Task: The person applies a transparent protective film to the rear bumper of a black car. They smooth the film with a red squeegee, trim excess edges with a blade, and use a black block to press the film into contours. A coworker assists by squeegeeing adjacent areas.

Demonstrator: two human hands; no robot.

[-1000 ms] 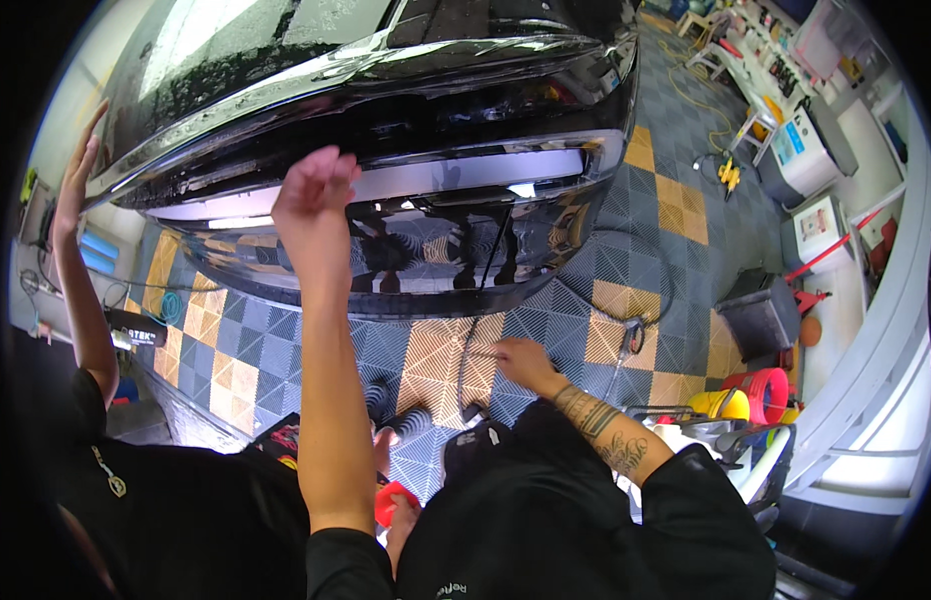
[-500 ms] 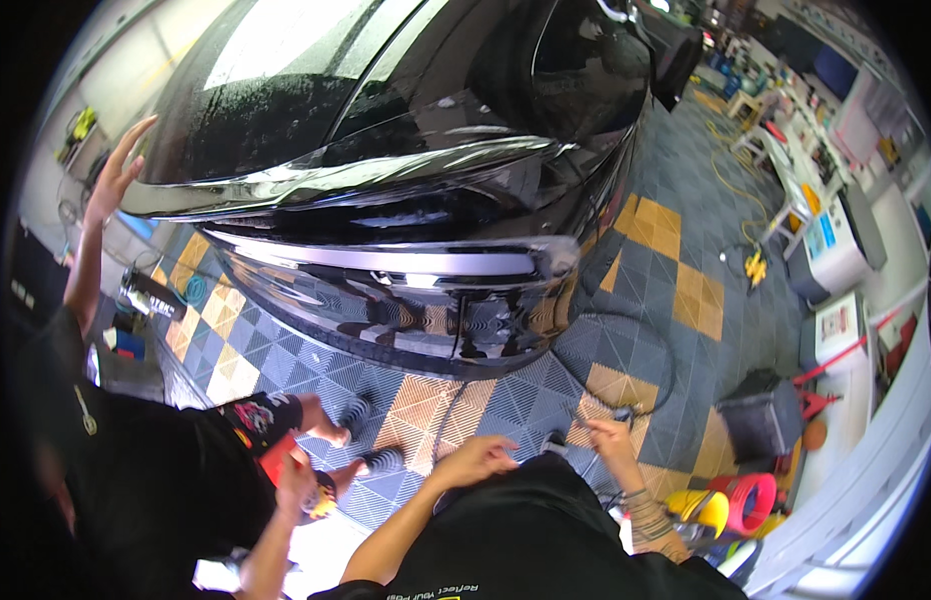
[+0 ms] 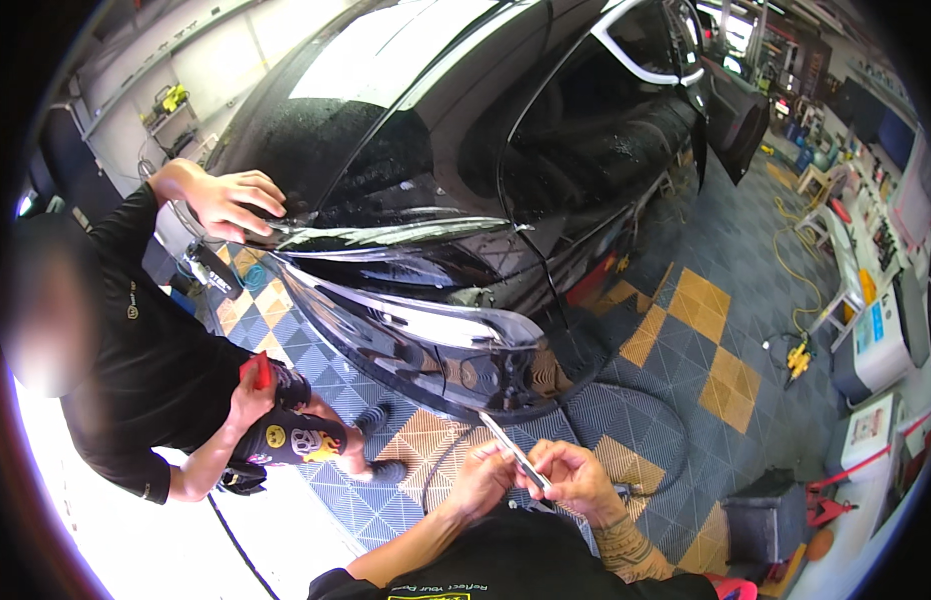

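Note:
Just in front of my waist, both hands are close together around a slim silver-and-black tool (image 3: 518,456), shaped like a pen or thin cutter knife; its exact kind is not clear. My right hand (image 3: 578,478) grips its lower end between thumb and fingers. With fingertips pinched, my left hand (image 3: 484,482) holds the tool at about its middle. The thin pale tip points up and left, toward the lower bumper of a glossy black car (image 3: 426,340). Water drops dot the car's dark panels.
At the left, a person in black rests one hand (image 3: 236,200) on the car and holds a red flat piece (image 3: 256,372) in the other. A black hose (image 3: 676,425) loops over the tiled floor (image 3: 701,305). A grey bin (image 3: 766,525) stands at right.
My hands, apart before, have come together at the slim tool. The other person's raised hand has come down onto the car. My view has shifted, bringing more of the car's side into sight.

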